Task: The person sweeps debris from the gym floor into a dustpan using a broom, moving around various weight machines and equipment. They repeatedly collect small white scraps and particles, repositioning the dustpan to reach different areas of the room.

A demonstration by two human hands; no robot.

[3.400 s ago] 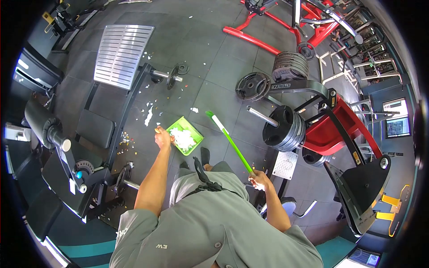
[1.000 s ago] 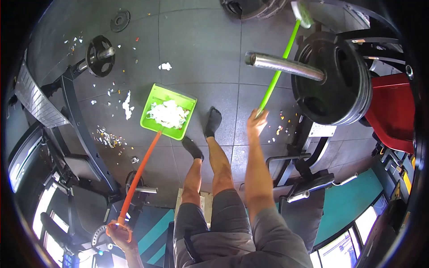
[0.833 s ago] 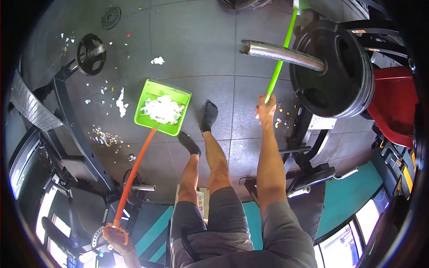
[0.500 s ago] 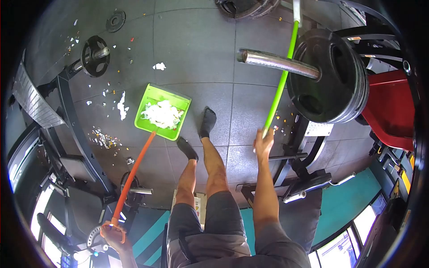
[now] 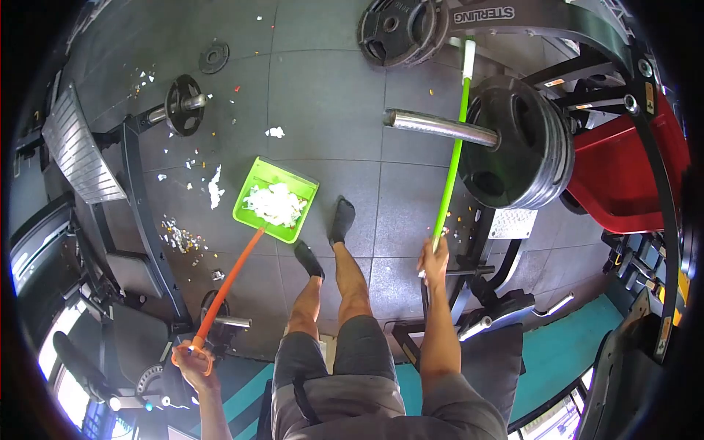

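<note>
My left hand (image 5: 195, 367) is closed around the loop end of an orange dustpan handle (image 5: 231, 287). The green dustpan (image 5: 256, 172) at its far end lies on the floor, and a heap of white scraps (image 5: 275, 204) sits in it. In my right hand (image 5: 434, 260) is the near end of a long green pole (image 5: 452, 172). It runs away from me beneath a metal weight bar and ends in a white part (image 5: 468, 57). Whatever is fixed beyond that is hidden by a machine frame.
Loose litter (image 5: 180, 236) and white scraps (image 5: 214, 188) lie on the dark tiled floor, left of the dustpan. Stacked weight plates (image 5: 506, 139) stick out at the right, beside a red seat-like part (image 5: 620, 180). A machine post (image 5: 150, 220) stands at the left.
The view has tilted, so most of the floor sits lower in the picture and more of the machine frame shows at the top right. Both hands keep their holds.
</note>
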